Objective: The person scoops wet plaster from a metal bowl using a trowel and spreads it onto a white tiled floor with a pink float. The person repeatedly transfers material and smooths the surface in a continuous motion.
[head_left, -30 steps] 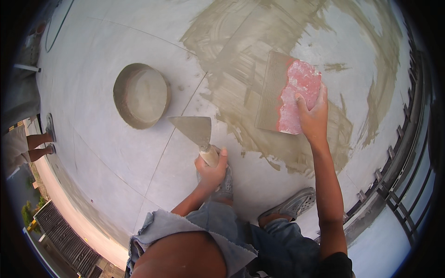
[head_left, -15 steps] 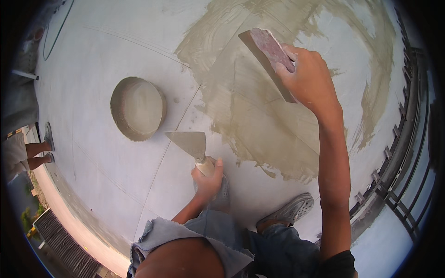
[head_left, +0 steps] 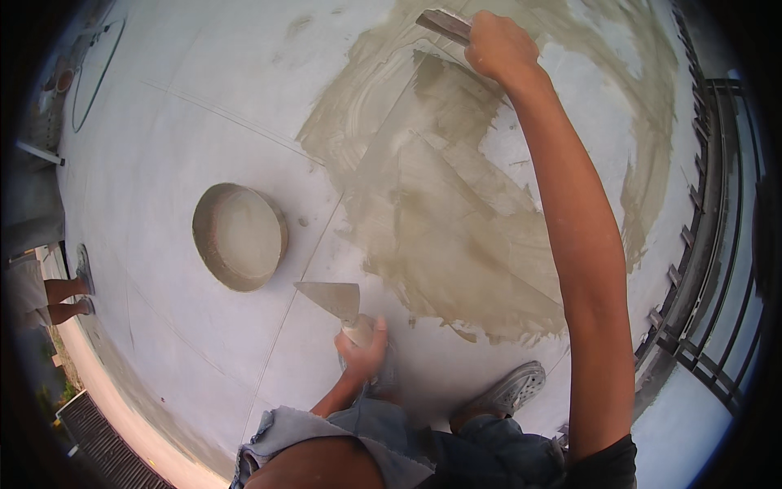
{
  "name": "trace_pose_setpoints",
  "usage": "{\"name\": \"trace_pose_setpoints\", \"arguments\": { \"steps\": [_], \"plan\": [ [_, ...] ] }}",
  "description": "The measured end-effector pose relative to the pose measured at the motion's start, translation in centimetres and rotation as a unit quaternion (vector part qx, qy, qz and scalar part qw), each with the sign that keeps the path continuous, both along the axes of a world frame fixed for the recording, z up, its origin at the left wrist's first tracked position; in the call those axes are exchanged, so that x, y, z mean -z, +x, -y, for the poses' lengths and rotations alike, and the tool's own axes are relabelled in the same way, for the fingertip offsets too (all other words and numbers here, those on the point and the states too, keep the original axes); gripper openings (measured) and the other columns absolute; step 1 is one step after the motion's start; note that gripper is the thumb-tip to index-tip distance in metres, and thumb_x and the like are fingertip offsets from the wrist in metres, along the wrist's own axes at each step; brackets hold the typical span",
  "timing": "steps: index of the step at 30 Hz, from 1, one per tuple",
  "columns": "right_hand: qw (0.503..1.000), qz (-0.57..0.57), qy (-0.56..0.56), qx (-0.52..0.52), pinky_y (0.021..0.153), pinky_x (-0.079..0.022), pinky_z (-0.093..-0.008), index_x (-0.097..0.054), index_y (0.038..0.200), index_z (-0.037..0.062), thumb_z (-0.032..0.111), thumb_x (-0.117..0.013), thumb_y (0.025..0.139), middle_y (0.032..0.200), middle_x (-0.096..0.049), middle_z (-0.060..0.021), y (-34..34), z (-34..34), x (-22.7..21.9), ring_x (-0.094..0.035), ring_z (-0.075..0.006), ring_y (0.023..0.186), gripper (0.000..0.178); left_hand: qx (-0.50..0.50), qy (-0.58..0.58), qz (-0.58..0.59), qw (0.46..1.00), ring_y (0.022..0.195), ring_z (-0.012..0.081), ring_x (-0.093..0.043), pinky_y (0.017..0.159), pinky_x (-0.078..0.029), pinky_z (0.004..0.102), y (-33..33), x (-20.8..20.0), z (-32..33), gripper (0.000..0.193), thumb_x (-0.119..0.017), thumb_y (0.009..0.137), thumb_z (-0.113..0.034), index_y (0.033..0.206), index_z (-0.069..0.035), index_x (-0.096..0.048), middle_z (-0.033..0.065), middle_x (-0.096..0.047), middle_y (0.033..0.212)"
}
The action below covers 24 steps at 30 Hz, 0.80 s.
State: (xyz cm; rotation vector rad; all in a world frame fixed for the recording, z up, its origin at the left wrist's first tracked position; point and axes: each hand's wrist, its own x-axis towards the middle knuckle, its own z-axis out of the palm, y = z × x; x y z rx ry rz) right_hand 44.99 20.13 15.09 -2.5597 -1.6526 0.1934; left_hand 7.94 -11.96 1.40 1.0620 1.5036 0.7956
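Observation:
With my right arm stretched far forward, my right hand (head_left: 503,50) is closed round the handle of a flat finishing trowel (head_left: 444,27). That trowel lies low at the far side of a wet, grey-green coat of mortar (head_left: 464,261); whether its blade touches the coat is hard to see. Near my knees, my left hand (head_left: 362,352) grips the pale handle of a pointed trowel (head_left: 332,298), blade tilted toward the left. A round, shallow tub (head_left: 281,236) stands left of that blade, its inside smeared with the same pale mortar.
Bare pale floor (head_left: 179,342) with scored lines surrounds the coat. Dark metal railing (head_left: 717,244) runs along the right. My shoe (head_left: 515,386) is close to the coat's near edge. At far left are another person's legs (head_left: 65,300) and a thin hose (head_left: 77,106).
My right hand has pushed the finishing trowel farther away, and its blade now looks flatter. A darker swept strip shows behind it. The left hand keeps its grip; the whole view has shifted slightly.

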Motion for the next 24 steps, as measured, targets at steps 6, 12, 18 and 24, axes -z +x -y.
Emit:
{"name": "trace_pose_setpoints", "arguments": {
  "steps": [6, 12, 18, 24],
  "plan": [
    [0.999, 0.017, 0.027, 0.024, 0.093, -0.062, -0.0514, -0.08, 0.11, -0.0016, 0.009, -0.069, 0.089, 0.115, -0.078, -0.026, 6.0, -9.3, 3.3, -0.075, -0.0425, 0.112, 0.026, 0.028, 0.008, -0.047, 0.998, 0.061, 0.0129, -0.065, 0.058, -0.052, 0.0323, -0.9, 0.4, 0.7, 0.02, -0.084, 0.093, -0.014, 0.082, -0.005, -0.069, 0.0036, -0.07, 0.07],
    [0.995, 0.034, -0.044, -0.089, 0.086, -0.061, -0.0511, -0.08, 0.104, -0.0005, 0.012, -0.071, 0.089, 0.105, -0.079, -0.0242, 2.9, -8.0, 4.2, -0.078, -0.0397, 0.101, 0.021, 0.094, 0.02, -0.021, 0.995, 0.059, 0.0136, -0.061, 0.055, -0.051, 0.0302, -1.8, 1.2, 1.5, 0.023, -0.074, 0.097, -0.002, 0.105, -0.001, -0.053, 0.0089, -0.062, 0.078],
    [0.98, -0.017, -0.037, -0.194, 0.073, -0.059, -0.0491, -0.074, 0.094, -0.0036, -0.002, -0.072, 0.079, 0.084, -0.075, -0.0245, -7.8, 3.1, 2.6, -0.076, -0.041, 0.084, 0.015, 0.05, 0.008, 0.015, 0.999, 0.058, 0.0136, -0.06, 0.054, -0.05, 0.0302, -1.5, 1.1, 1.5, 0.024, -0.074, 0.097, -0.002, 0.105, -0.001, -0.052, 0.0089, -0.062, 0.08],
    [0.968, -0.094, -0.028, -0.233, 0.065, -0.059, -0.0433, -0.08, 0.083, 0.0049, -0.001, -0.074, 0.081, 0.078, -0.075, -0.0198, -13.5, 11.0, 2.4, -0.077, -0.0314, 0.075, 0.008, -0.018, -0.022, 0.049, 0.998, 0.061, 0.0098, -0.063, 0.056, -0.049, 0.0288, -0.6, -1.6, -0.7, 0.022, -0.078, 0.095, -0.005, 0.08, -0.006, -0.063, 0.0025, -0.067, 0.07]
  ]
}}
